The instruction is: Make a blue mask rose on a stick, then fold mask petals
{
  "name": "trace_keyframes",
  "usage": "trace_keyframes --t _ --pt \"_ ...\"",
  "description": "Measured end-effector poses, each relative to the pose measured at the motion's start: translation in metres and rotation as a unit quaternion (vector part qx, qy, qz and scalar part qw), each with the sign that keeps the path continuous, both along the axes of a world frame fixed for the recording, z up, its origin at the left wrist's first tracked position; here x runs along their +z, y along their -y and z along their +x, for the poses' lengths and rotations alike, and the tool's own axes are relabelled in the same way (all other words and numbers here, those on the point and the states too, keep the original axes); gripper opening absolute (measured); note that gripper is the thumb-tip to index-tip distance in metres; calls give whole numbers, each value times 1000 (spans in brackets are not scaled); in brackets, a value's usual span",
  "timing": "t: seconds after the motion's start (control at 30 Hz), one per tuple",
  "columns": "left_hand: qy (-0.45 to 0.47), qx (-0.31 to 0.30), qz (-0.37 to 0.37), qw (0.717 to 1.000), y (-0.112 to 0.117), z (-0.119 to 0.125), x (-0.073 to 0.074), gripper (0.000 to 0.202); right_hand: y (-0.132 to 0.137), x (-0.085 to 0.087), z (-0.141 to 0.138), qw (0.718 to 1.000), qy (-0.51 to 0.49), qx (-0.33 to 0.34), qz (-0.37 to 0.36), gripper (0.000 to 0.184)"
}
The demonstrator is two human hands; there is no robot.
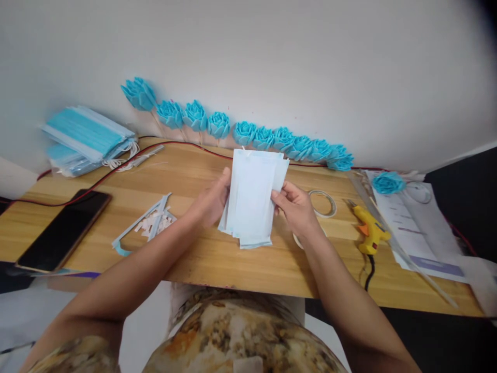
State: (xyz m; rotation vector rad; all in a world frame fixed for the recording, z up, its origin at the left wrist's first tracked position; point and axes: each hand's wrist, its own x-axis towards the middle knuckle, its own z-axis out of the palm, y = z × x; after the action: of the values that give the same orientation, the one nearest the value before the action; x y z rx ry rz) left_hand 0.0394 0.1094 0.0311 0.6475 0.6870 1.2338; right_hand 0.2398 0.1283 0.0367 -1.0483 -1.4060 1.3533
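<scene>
Both hands hold up a small stack of light blue face-mask sheets point(251, 199) above the wooden table point(217, 264). My left hand point(212, 202) grips the stack's left edge, thumb in front. My right hand point(295, 207) pinches its right edge between thumb and fingers. The sheets stand nearly upright and are fanned slightly at the bottom.
A row of blue fabric roses point(248, 133) leans on the wall, one more rose point(388, 182) at right. A pile of blue masks point(87, 139) lies far left, a phone point(64, 230) near it, cut strips point(149, 224), a tape roll point(324, 203), a yellow glue gun point(370, 230) and papers point(421, 233).
</scene>
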Motion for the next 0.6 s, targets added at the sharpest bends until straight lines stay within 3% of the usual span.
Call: trace_keyframes --t 0.07,0.23,0.37,0.6 --pt "-8 -4 8 1000 -1 -2 1 57 0 1 -1 1000 4 -17 4 38" --pt "-67 25 3 997 4 -5 3 36 1 1 -4 1000 2 -7 -2 37" --pt "-87 75 -23 993 6 -4 5 36 1 -4 -5 1000 12 10 4 36" --pt "-94 113 -27 989 2 -5 -3 44 0 -9 -1 993 60 -86 62 21"
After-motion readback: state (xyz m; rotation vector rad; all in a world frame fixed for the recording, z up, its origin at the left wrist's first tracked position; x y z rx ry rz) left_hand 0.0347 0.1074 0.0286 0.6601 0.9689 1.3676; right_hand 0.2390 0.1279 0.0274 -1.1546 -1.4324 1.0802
